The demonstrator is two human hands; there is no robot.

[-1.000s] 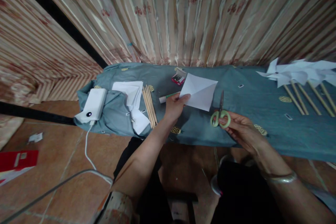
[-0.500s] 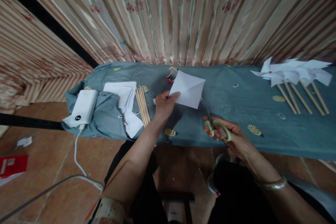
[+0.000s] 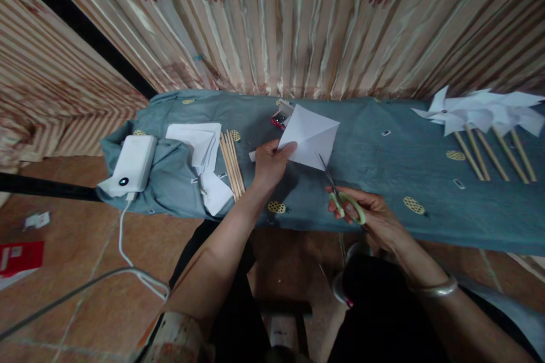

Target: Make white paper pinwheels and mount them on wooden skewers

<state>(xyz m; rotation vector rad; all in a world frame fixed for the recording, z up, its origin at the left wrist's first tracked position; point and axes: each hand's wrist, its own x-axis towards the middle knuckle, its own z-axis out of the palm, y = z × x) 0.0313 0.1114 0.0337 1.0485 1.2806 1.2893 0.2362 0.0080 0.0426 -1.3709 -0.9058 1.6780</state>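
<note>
My left hand (image 3: 272,163) pinches the left corner of a white square of paper (image 3: 310,135), held above the cloth with diagonal creases showing. In my right hand (image 3: 361,207) is a pair of scissors (image 3: 336,193) with pale green handles, fingers through the loops. The scissor blades lie at the paper's lower right edge, their tips over its surface. Behind the paper, partly hidden, sits a small red box (image 3: 280,119) of tiny dark items, perhaps pins.
Wooden sticks (image 3: 232,164) lie left of my left hand, beside white paper sheets (image 3: 193,142). A white power bank (image 3: 135,163) with a cable rests at the left end of the cloth-covered table (image 3: 383,164). Several paper pinwheels (image 3: 481,113) lie far right. A curtain (image 3: 289,28) hangs behind.
The scissors have moved up and left, so their blades now overlap the paper's edge. The paper stays in my left hand; the whole view has shifted slightly.
</note>
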